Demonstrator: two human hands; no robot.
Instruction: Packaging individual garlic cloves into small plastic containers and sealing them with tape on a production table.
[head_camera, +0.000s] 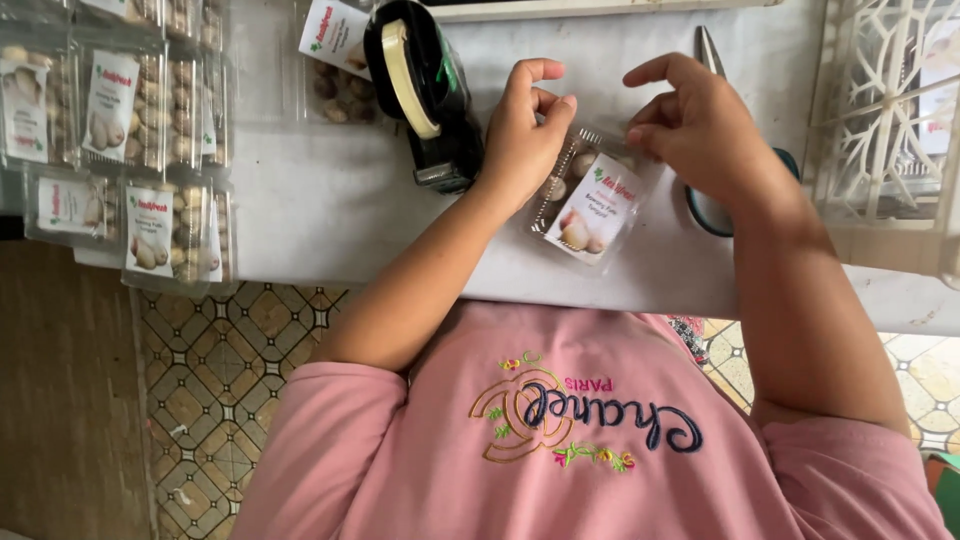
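A small clear plastic box (588, 205) of pale round bulbs, with a white label, lies on the white table (320, 200) in front of me. My left hand (522, 130) rests over its left side, thumb and fingers pinched together at the far edge. My right hand (695, 125) curls over the far right corner, its fingertips touching the box. What lies between the fingertips of my left hand is too small to tell.
A black tape dispenser (428, 95) with pale tape stands just left of my left hand. Scissors (709, 55) lie partly under my right hand. Several labelled boxes (130, 130) are stacked at the left, with one more box (335, 70) behind the dispenser. A white lattice rack (885, 120) stands at the right.
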